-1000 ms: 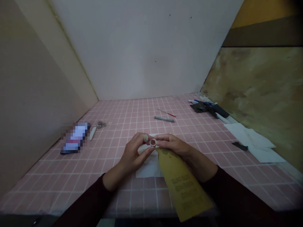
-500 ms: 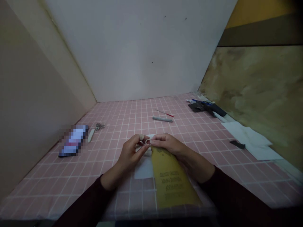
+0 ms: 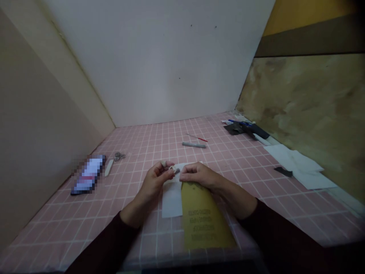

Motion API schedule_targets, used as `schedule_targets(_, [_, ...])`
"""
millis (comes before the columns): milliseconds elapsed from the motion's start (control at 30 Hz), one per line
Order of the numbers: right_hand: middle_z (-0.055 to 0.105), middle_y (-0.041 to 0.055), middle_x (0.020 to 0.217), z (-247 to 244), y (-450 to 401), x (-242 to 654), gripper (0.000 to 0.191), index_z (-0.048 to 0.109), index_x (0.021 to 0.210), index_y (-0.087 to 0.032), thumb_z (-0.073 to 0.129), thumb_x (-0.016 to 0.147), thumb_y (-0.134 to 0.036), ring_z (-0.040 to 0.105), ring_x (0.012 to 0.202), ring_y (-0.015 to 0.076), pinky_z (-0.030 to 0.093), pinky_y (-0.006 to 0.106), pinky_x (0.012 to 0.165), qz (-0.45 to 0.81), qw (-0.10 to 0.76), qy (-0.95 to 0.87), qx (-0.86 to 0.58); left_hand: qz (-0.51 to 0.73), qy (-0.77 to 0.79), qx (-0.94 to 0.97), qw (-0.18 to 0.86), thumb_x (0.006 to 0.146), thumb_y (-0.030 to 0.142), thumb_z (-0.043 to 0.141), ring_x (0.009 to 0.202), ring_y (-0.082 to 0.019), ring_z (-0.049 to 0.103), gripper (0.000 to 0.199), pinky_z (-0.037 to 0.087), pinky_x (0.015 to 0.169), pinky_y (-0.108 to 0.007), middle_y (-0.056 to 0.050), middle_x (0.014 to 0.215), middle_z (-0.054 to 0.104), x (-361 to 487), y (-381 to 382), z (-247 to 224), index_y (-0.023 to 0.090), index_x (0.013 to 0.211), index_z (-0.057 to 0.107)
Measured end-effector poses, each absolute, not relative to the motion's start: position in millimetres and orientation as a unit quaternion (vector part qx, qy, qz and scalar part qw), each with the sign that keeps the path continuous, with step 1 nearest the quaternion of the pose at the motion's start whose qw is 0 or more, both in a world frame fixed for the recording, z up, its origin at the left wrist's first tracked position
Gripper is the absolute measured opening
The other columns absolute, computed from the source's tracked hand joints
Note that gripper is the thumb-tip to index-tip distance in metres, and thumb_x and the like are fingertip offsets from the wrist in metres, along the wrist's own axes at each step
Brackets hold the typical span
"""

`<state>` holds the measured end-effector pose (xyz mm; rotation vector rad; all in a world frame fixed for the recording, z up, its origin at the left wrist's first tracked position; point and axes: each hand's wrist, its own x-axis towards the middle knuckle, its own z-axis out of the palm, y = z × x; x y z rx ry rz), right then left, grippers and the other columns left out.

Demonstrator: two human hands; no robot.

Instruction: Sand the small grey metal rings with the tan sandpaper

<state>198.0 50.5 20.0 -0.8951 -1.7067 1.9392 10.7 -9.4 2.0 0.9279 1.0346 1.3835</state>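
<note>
Pinched in the fingertips of my left hand (image 3: 153, 181) is a small pale ring (image 3: 172, 168). A wider ring sits on one finger of that same hand. My right hand (image 3: 200, 173) grips the top edge of a yellow-brown sheet of sandpaper (image 3: 208, 220) with printed lettering on it, just right of the small ring. The sheet hangs toward the table's near edge. Beneath both hands lies a white sheet of paper (image 3: 172, 203), partly covered by the sandpaper. A small grey bit by the ring is too blurred to name.
A grey rod (image 3: 194, 145) and a thin tool with a red handle (image 3: 202, 139) lie beyond my hands. Left are a phone (image 3: 89, 174), a white strip (image 3: 108, 167) and scissors (image 3: 119, 156). White papers (image 3: 302, 167) and dark scraps (image 3: 235, 128) lie along the right wall.
My left hand has drawn the ring leftward, off the right fingertips, so a gap now shows between the hands. My right hand still grips the sandpaper. The view has shifted slightly.
</note>
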Motion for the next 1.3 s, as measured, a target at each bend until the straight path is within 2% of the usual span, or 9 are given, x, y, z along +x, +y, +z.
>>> schedule_targets(233, [0.052,-0.0033,0.065,19.8,52.2,200.1,0.027,0.063,0.076,-0.015,0.073,0.076,-0.040,0.045,0.056,0.0087,0.031,0.024,0.054,0.694,0.198,-0.620,-0.308,0.592,0.433,0.331,0.594,0.074,0.020,0.084,0.067,-0.006,0.062,0.027,0.051,0.067,-0.015,-0.002,0.085,0.070,8.1,-6.1,1.1,0.015,0.098,0.073])
schedule_targets(467, [0.051,-0.0034,0.065,18.5,52.5,198.7,0.029,0.061,0.075,-0.015,0.074,0.075,-0.041,0.043,0.056,0.0084,0.030,0.025,0.054,0.684,0.209,-0.629,-0.305,0.590,0.431,0.319,0.603,0.073,0.019,0.085,0.063,-0.005,0.061,0.026,0.051,0.063,-0.014,-0.002,0.083,0.070,7.4,-4.4,1.2,0.014,0.095,0.074])
schedule_targets(600, [0.052,-0.0039,0.066,14.3,52.8,197.2,0.029,0.063,0.085,-0.016,0.075,0.073,-0.040,0.044,0.056,0.0088,0.030,0.025,0.055,0.685,0.233,-0.613,-0.317,0.587,0.430,0.322,0.606,0.072,0.018,0.085,0.063,-0.006,0.061,0.025,0.051,0.063,-0.014,-0.001,0.081,0.070,7.8,-5.4,1.6,0.015,0.094,0.073])
schedule_targets(733, [0.047,-0.0062,0.060,11.0,51.6,194.7,0.033,0.065,0.093,-0.017,0.075,0.073,-0.041,0.040,0.054,0.0095,0.028,0.025,0.053,0.669,0.228,-0.627,-0.327,0.578,0.427,0.348,0.602,0.073,0.018,0.084,0.061,-0.005,0.060,0.022,0.048,0.061,-0.014,0.001,0.079,0.069,9.0,-7.4,2.3,0.016,0.092,0.073])
schedule_targets(967, [0.049,-0.0036,0.065,12.3,45.8,191.2,0.028,0.059,0.077,-0.017,0.069,0.079,-0.044,0.041,0.058,0.0102,0.028,0.026,0.057,0.647,0.237,-0.653,-0.315,0.558,0.416,0.401,0.595,0.073,0.020,0.084,0.070,-0.008,0.062,0.023,0.050,0.067,-0.018,0.000,0.086,0.067,13.3,-10.5,-1.0,0.016,0.092,0.071])
schedule_targets(1300, [0.045,-0.0030,0.062,8.3,47.7,190.2,0.026,0.062,0.074,-0.016,0.058,0.086,-0.039,0.039,0.058,0.0109,0.027,0.026,0.055,0.569,0.243,-0.718,-0.320,0.550,0.425,0.436,0.571,0.077,0.024,0.083,0.068,-0.008,0.060,0.022,0.049,0.065,-0.018,0.000,0.083,0.066,13.1,-11.9,-0.8,0.017,0.093,0.070])
